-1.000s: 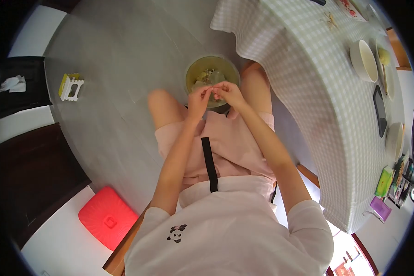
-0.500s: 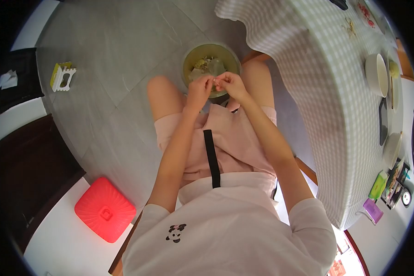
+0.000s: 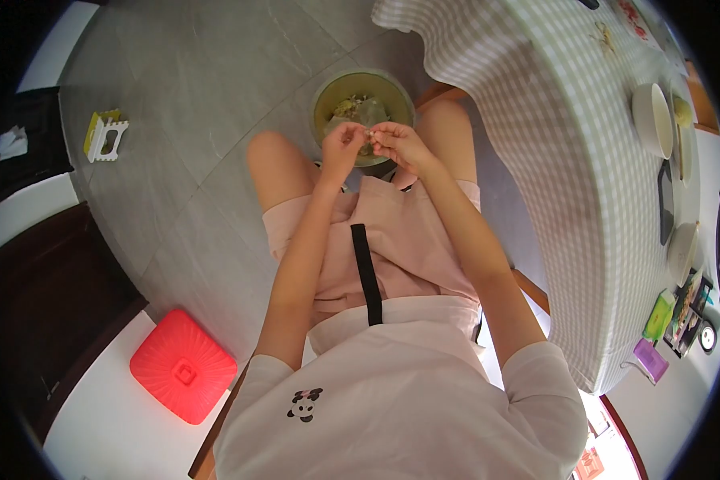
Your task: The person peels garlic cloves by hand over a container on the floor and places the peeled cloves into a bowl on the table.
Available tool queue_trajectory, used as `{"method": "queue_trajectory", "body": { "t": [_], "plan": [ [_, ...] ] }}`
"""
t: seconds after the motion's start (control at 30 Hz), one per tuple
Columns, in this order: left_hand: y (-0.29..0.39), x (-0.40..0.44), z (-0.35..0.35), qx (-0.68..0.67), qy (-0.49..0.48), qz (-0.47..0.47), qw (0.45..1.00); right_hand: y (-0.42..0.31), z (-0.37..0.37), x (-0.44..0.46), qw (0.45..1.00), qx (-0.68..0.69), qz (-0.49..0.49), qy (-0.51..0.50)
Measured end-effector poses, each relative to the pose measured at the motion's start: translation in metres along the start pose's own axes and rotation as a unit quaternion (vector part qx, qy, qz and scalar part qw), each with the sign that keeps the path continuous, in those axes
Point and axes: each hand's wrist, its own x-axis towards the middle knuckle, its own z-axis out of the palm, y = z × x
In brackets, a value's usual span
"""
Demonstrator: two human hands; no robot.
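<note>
The grey tiled floor (image 3: 184, 104) is flanked by dark panels (image 3: 64, 304) and white wall (image 3: 96, 392) at left, a cloth-draped desk (image 3: 564, 176) at right.

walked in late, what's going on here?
A seated person holds the left hand and right hand close together over a bin between their legs. Their fingers seem to be working at something too small to identify. Scraps lie in the bin. To the right, a white bowl stands on the cloth-covered table.
</note>
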Motion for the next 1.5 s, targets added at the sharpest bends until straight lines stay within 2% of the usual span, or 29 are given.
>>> {"method": "queue_trajectory", "body": {
  "t": [0.17, 0.23, 0.27, 0.33, 0.47, 0.53, 0.57, 0.63, 0.67, 0.73, 0.97, 1.13, 1.27, 1.5],
  "plan": [
    [-0.005, 0.016, -0.007, -0.060, 0.048, 0.004, 0.997, -0.006, 0.001, -0.003, 0.996, 0.071, -0.015, -0.045],
    [-0.008, 0.026, -0.009, 0.069, 0.063, 0.040, 0.995, -0.010, 0.005, -0.006, 0.991, 0.103, -0.026, -0.078],
    [-0.010, 0.029, -0.009, 0.068, 0.064, 0.040, 0.995, -0.010, 0.006, -0.007, 0.991, 0.102, -0.025, -0.077],
    [-0.006, 0.034, -0.009, 0.189, 0.052, 0.011, 0.981, -0.009, 0.006, -0.005, 0.992, 0.099, -0.022, -0.074],
    [-0.022, 0.042, -0.006, 0.084, 0.025, 0.039, 0.995, -0.010, 0.005, -0.004, 0.996, 0.075, -0.034, -0.016],
    [-0.004, 0.032, 0.000, -0.002, -0.008, -0.115, 0.993, -0.010, 0.003, -0.001, 0.996, 0.060, -0.067, 0.023],
    [0.005, 0.027, 0.002, -0.001, -0.008, -0.117, 0.993, -0.010, 0.001, 0.000, 0.996, 0.061, -0.066, 0.024],
    [0.021, 0.016, 0.005, -0.118, -0.042, -0.200, 0.972, -0.008, 0.000, 0.003, 0.993, 0.035, -0.085, 0.069],
    [0.024, 0.012, 0.006, -0.116, -0.039, -0.201, 0.972, -0.006, 0.000, 0.004, 0.994, 0.037, -0.083, 0.067],
    [0.026, 0.006, 0.008, -0.109, -0.036, -0.139, 0.984, -0.004, 0.003, 0.005, 0.990, -0.006, -0.115, 0.083],
    [0.023, -0.003, 0.007, -0.117, -0.019, -0.122, 0.985, -0.004, 0.013, 0.000, 0.984, -0.064, -0.142, 0.091],
    [0.020, -0.005, 0.005, -0.142, -0.015, -0.109, 0.984, 0.000, 0.015, -0.001, 0.964, -0.133, -0.203, 0.105],
    [0.019, -0.005, 0.007, -0.138, -0.012, -0.109, 0.984, -0.001, 0.014, -0.003, 0.960, -0.148, -0.206, 0.119],
    [0.019, -0.006, 0.010, -0.075, 0.006, -0.038, 0.996, 0.003, 0.008, 0.001, 0.935, -0.203, -0.252, 0.146]
  ]
}}
